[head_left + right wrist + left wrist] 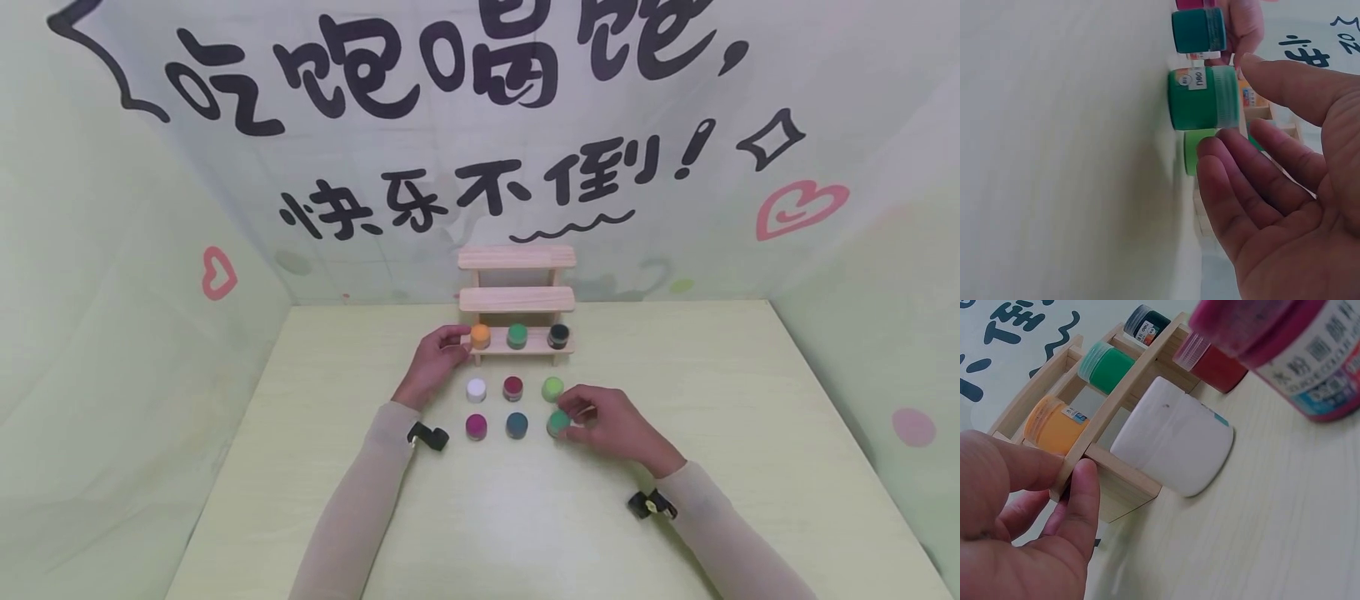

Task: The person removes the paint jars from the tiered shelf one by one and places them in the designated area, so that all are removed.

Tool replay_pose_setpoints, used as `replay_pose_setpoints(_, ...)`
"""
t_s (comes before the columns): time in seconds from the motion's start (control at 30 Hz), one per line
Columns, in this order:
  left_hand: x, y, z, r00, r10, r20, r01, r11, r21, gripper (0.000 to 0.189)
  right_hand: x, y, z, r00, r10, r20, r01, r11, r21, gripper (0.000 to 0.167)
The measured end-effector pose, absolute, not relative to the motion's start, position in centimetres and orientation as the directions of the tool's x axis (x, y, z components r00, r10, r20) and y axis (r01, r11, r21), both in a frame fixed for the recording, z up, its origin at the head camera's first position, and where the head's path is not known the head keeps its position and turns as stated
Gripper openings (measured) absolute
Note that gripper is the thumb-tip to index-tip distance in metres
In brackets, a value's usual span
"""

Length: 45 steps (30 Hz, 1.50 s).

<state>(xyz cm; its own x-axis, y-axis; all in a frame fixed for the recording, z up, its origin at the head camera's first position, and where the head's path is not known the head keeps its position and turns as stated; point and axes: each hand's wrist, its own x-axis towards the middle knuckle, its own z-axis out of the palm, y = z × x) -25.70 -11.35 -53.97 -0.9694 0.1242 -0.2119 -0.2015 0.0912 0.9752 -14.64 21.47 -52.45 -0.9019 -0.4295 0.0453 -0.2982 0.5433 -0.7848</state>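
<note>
My left hand pinches the left end of the bottom step of a three-step wooden display rack, thumb on the near side. On that step stand an orange paint jar, a green paint jar and a black paint jar. My right hand is at a blue-green paint jar on the table, thumb and fingers spread loosely about its lid. In the right wrist view the fingers are relaxed, with the thumb beside the lid of this green jar.
Nearer than the rack stand a white jar, a dark red jar and a light green jar. A magenta jar and a teal jar share the front row. A printed cloth hangs behind the table.
</note>
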Motion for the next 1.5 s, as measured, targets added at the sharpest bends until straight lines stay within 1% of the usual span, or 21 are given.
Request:
replay_pose_setpoints(0.1,-25.7,-11.4,-54.0,-0.970,0.118,-0.210,-0.200,0.091,0.976,0.041,-14.9,21.6,-52.0,-0.903,-0.426,0.057,-0.306,0.544,-0.781,0.037)
replay_pose_setpoints(0.33,-25.7,-11.4,-54.0,-0.971,0.115,-0.208,-0.200,0.078,0.977,0.040,-15.7,21.8,-50.9,-0.924,-0.378,0.053,-0.276,0.565,-0.778,0.034)
replay_pose_setpoints(0.5,-25.7,-11.4,-54.0,-0.969,0.117,-0.217,-0.206,0.099,0.974,0.042,-16.4,21.9,-50.5,-0.932,-0.352,0.087,-0.287,0.570,-0.770,0.031)
replay_pose_setpoints(0.77,-25.7,-11.4,-54.0,-0.966,0.123,-0.228,-0.214,0.114,0.970,0.042,-18.2,21.7,-50.2,-0.946,-0.292,0.141,-0.289,0.566,-0.772,0.032)
replay_pose_setpoints(0.9,-25.8,-11.4,-54.0,-0.966,0.129,-0.223,-0.210,0.108,0.972,0.041,-19.2,21.7,-50.0,-0.952,-0.249,0.178,-0.290,0.549,-0.784,0.029)
replay_pose_setpoints(1.1,-25.8,-11.4,-54.0,-0.966,0.125,-0.227,-0.209,0.145,0.967,0.040,-20.5,21.9,-49.7,-0.964,-0.157,0.215,-0.266,0.531,-0.804,0.025)
replay_pose_setpoints(1.27,-25.8,-11.5,-54.1,-0.967,0.120,-0.227,-0.211,0.133,0.968,0.040,-21.3,21.8,-49.4,-0.970,-0.111,0.217,-0.243,0.520,-0.819,0.031)
replay_pose_setpoints(1.37,-25.9,-11.5,-54.1,-0.966,0.121,-0.230,-0.214,0.132,0.968,0.040,-21.7,21.7,-49.2,-0.972,-0.101,0.214,-0.235,0.505,-0.830,0.035)
replay_pose_setpoints(1.5,-25.9,-11.5,-54.1,-0.965,0.122,-0.234,-0.215,0.147,0.965,0.039,-22.4,21.5,-49.3,-0.973,-0.094,0.209,-0.228,0.481,-0.846,0.036)
